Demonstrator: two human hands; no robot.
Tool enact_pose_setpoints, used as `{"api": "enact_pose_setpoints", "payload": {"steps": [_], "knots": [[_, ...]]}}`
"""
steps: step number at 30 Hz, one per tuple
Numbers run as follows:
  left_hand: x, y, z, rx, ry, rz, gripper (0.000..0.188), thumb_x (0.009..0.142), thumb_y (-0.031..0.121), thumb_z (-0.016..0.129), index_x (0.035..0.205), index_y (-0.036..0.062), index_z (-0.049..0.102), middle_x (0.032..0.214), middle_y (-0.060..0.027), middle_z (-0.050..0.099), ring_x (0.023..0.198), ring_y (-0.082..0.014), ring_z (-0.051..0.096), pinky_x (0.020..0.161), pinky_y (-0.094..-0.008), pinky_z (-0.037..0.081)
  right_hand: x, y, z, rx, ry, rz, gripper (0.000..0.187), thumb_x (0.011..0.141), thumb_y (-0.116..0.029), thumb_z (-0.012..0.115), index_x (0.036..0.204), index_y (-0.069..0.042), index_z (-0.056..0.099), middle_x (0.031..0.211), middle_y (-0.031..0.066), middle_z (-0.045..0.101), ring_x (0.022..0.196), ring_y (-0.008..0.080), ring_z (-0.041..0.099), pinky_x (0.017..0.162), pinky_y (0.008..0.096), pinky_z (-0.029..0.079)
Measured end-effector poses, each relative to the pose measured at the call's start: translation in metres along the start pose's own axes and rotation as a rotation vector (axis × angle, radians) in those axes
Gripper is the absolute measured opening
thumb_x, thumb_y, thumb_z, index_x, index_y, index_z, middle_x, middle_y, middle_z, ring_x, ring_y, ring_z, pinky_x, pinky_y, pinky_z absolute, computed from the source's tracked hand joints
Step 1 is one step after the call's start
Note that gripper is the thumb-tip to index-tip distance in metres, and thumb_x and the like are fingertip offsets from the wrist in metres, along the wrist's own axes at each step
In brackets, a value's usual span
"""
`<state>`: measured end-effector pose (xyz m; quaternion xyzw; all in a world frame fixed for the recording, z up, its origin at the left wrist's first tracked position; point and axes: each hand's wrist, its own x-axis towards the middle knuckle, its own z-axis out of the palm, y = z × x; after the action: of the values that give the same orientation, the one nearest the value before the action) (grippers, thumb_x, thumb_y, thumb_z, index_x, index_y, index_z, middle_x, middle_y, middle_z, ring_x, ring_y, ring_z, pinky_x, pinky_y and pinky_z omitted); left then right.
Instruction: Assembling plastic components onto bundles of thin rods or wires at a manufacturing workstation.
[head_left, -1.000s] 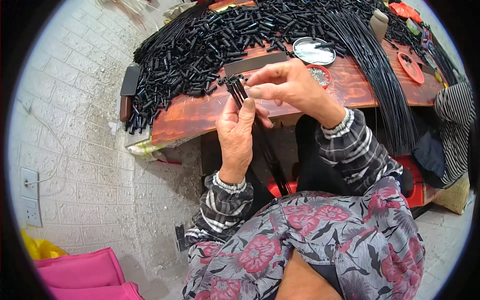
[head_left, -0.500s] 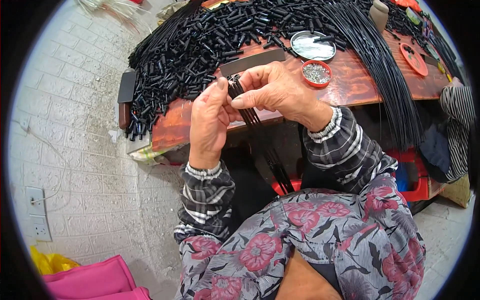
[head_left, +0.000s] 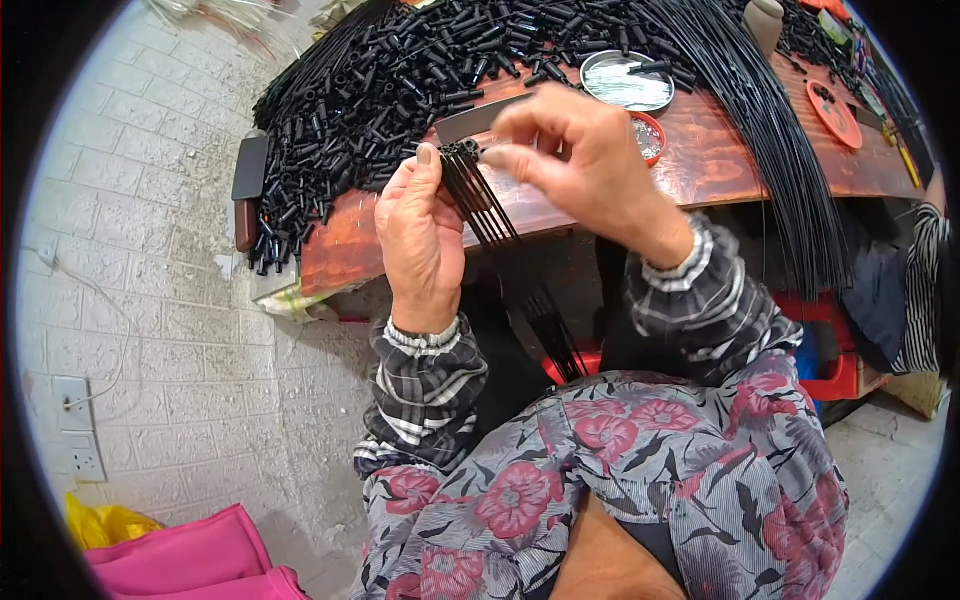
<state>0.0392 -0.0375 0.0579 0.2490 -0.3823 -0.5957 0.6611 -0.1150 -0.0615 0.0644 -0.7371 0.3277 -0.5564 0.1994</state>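
A loose bundle of thin black rods [head_left: 488, 216] is gripped near its top end by my left hand [head_left: 424, 235], thumb pointing up. The bundle slants down toward my lap, its upper ends fanned side by side above my fingers. Just right of those ends is my right hand [head_left: 600, 165], raised off the bundle. Its fingers are bent and blurred by motion, with a gap between thumb and forefinger and nothing visible between them. Behind my hands, a flat dark metal blade [head_left: 478, 120] lies on the reddish wooden table [head_left: 345, 245].
Short black tubes [head_left: 380, 110] are heaped over the table's back left. A cleaver [head_left: 248, 185] is at the left edge. A dish of pale slivers [head_left: 615, 82], a red dish of small metal bits [head_left: 650, 138] and long black rods [head_left: 740, 110] lie right. A striped sleeve [head_left: 925, 300] shows at far right.
My right hand has let go of the bundle and moved up and right. My left hand keeps its grip, and the rod ends are more spread. The striped sleeve has shifted lower.
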Motion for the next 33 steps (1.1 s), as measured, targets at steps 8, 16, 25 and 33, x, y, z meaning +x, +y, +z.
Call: {"api": "enact_pose_setpoints", "payload": {"steps": [8, 16, 25, 33], "knots": [[0.004, -0.001, 0.003, -0.008, -0.021, -0.094, 0.016, 0.089, 0.017, 0.047, 0.087, 0.0023, 0.054, 0.082, -0.0039, 0.059, 0.070, -0.0103, 0.056, 0.065, -0.0244, 0.047, 0.053, 0.012, -0.019, -0.055, -0.556, -0.192, 0.013, 0.068, 0.000, 0.063, 0.080, 0.002, 0.062, 0.068, 0.0075, 0.057, 0.063, 0.0159, 0.055, 0.056, 0.0265, 0.044], [0.008, -0.001, 0.006, -0.048, -0.017, -0.165, 0.015, 0.089, 0.017, 0.048, 0.086, 0.0035, 0.054, 0.081, -0.0032, 0.059, 0.070, -0.0107, 0.057, 0.065, -0.0250, 0.047, 0.065, 0.000, -0.028, -0.358, -0.532, -0.828, 0.010, 0.063, 0.001, 0.061, 0.073, -0.002, 0.060, 0.068, 0.0033, 0.054, 0.064, 0.0189, 0.052, 0.050, 0.0286, 0.044], [0.006, 0.002, 0.000, -0.033, -0.059, -0.141, 0.016, 0.087, 0.018, 0.051, 0.081, 0.0050, 0.056, 0.077, -0.0020, 0.059, 0.067, -0.0102, 0.056, 0.061, -0.0244, 0.047, 0.000, 0.020, -0.006, 0.432, -0.343, 0.227, 0.013, 0.072, -0.009, 0.068, 0.077, 0.000, 0.061, 0.064, -0.0018, 0.056, 0.060, 0.0025, 0.048, 0.051, 0.0166, 0.038], [0.002, 0.007, 0.006, -0.054, -0.121, -0.190, 0.016, 0.086, 0.017, 0.052, 0.083, 0.0022, 0.058, 0.079, -0.0038, 0.060, 0.070, -0.0105, 0.056, 0.066, -0.0256, 0.046, -0.002, 0.017, 0.007, 0.936, -0.398, 0.404, 0.023, 0.069, -0.011, 0.071, 0.060, -0.007, 0.051, 0.055, -0.0022, 0.052, 0.047, 0.0031, 0.046, 0.041, 0.0174, 0.035]]}}
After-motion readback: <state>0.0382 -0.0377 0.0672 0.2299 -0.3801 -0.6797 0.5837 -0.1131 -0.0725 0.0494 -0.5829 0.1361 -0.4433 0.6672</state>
